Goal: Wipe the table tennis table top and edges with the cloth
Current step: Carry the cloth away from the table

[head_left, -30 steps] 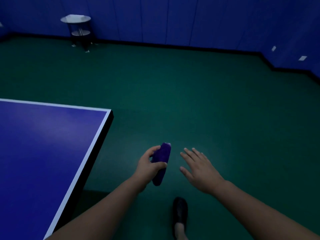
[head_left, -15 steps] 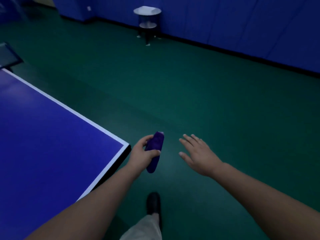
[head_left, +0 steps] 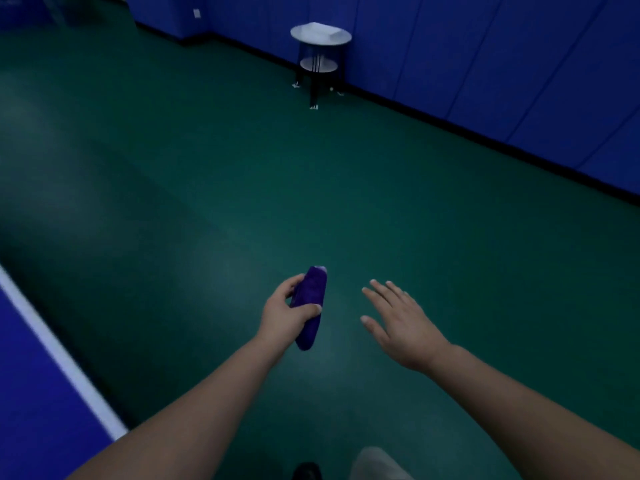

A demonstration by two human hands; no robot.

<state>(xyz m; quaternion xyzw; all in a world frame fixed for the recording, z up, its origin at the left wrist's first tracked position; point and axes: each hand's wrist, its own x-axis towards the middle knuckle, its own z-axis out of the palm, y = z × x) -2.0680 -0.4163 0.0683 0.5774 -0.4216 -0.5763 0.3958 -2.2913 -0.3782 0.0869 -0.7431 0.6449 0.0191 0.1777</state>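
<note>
Two bare hands are in view: one left hand [head_left: 282, 320] and one right hand [head_left: 401, 323]. There is one folded purple cloth [head_left: 310, 306], held in the left hand. One blue table tennis worktop with a white edge line [head_left: 31, 386] shows at the lower left. One small round white side table with a lower shelf and dark legs [head_left: 320, 46] stands by the blue wall; one flat white item lies on its top, too small to identify. One dark shoe [head_left: 306, 472] appears at the bottom edge.

Dim room, green floor [head_left: 242, 188], blue panelled walls [head_left: 485, 64], round two-tier side table [head_left: 320, 36] by wall
</note>
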